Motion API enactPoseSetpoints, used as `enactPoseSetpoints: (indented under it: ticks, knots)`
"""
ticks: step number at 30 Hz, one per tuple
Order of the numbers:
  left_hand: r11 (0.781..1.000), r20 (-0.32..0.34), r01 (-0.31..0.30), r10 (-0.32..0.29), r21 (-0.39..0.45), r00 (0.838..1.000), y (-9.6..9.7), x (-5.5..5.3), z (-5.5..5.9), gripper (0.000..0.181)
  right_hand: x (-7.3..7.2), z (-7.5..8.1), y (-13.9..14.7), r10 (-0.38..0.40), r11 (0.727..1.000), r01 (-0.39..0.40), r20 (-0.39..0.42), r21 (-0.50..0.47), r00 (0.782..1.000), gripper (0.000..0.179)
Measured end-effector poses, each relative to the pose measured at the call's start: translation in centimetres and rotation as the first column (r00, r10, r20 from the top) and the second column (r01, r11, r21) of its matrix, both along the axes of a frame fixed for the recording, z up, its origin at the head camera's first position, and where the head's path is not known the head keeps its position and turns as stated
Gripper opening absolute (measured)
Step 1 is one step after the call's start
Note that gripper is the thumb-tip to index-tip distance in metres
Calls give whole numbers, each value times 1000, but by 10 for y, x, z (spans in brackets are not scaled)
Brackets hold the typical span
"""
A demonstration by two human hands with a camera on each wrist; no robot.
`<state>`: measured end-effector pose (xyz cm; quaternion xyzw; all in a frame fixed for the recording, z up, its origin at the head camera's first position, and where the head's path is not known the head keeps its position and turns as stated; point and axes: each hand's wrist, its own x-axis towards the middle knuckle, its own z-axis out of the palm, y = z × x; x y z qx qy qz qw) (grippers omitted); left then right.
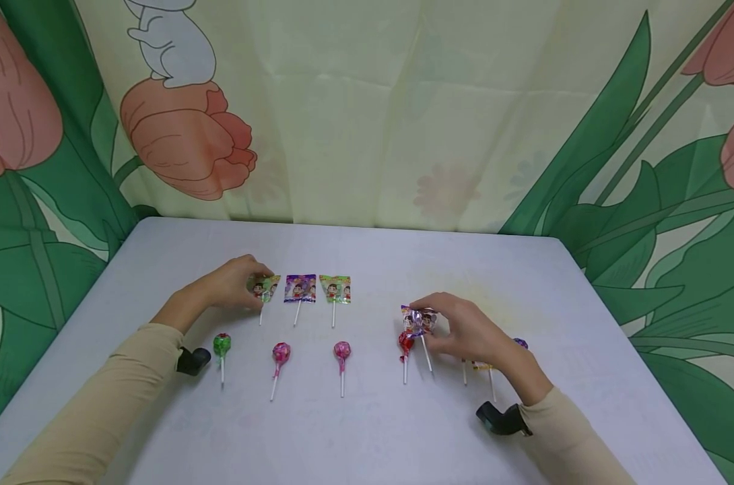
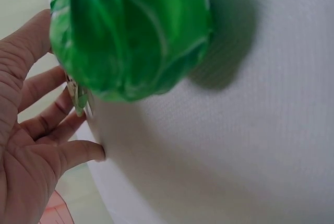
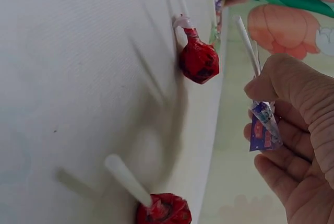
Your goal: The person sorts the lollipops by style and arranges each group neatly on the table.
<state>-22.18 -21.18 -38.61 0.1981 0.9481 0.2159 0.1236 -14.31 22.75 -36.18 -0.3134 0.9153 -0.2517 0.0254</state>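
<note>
In the head view my left hand [image 1: 236,283] pinches the edge of a green flat-wrapped lollipop [image 1: 269,288] at the left end of the back row; its little finger touches the table in the left wrist view. To its right lie a purple flat-wrapped lollipop [image 1: 300,288] and another green one [image 1: 337,288]. My right hand [image 1: 464,327] grips a purple flat-wrapped lollipop [image 3: 266,127] between thumb and fingers, raised off the table with its stick toward me. Under it in the head view, partly covered, lies a red ball lollipop [image 1: 406,342].
A green ball lollipop [image 1: 222,345] and two pink ones, one left [image 1: 281,352] and one right [image 1: 342,350], form a front row on the white table [image 1: 379,438]. More lollipops lie partly hidden beneath my right forearm. A printed curtain [image 1: 355,121] hangs behind.
</note>
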Motion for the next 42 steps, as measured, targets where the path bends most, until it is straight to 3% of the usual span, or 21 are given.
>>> enactPoseSetpoints:
  ticks: [20, 26, 42]
  knots:
    - [1000, 0, 5, -5, 3, 1000, 1, 0, 2, 60, -22, 2, -19, 21, 999, -21, 15, 29, 1000, 53]
    - [1000, 3, -1, 1, 4, 1000, 0, 0, 2, 60, -29, -2, -24, 21, 1000, -21, 53, -1, 998, 52]
    - [1000, 2, -3, 3, 1, 1000, 0, 0, 0, 60, -45, -11, -39, 26, 1000, -25, 47, -16, 999, 51]
